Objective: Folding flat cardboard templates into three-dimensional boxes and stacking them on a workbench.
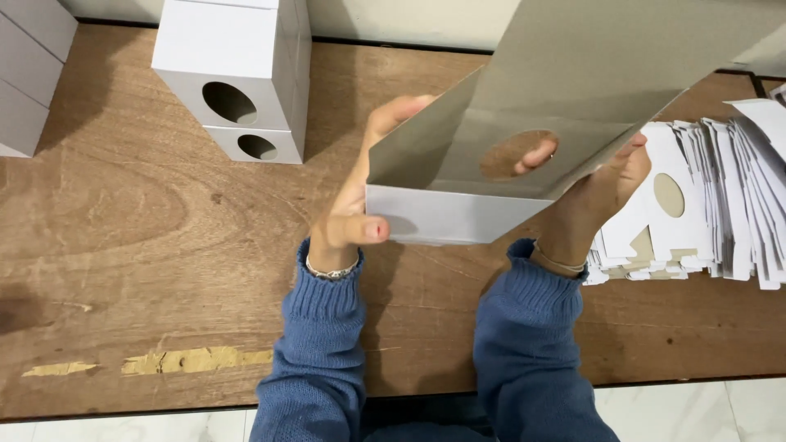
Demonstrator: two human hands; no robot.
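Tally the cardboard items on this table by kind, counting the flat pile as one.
Folded white boxes with round holes: 2
Plain white boxes at the left edge: 2
Box being folded in both hands: 1
Pile of flat cutouts: 1
Total: 6

A flat-cut grey-and-white cardboard box blank with a round hole [565, 98] is held up in the upper centre and right of the frame, above the table. It is partly folded: its grey inner face shows, tilted and rising to the upper right, while a white outer panel runs along its lower edge. The round hole sits just right of centre.
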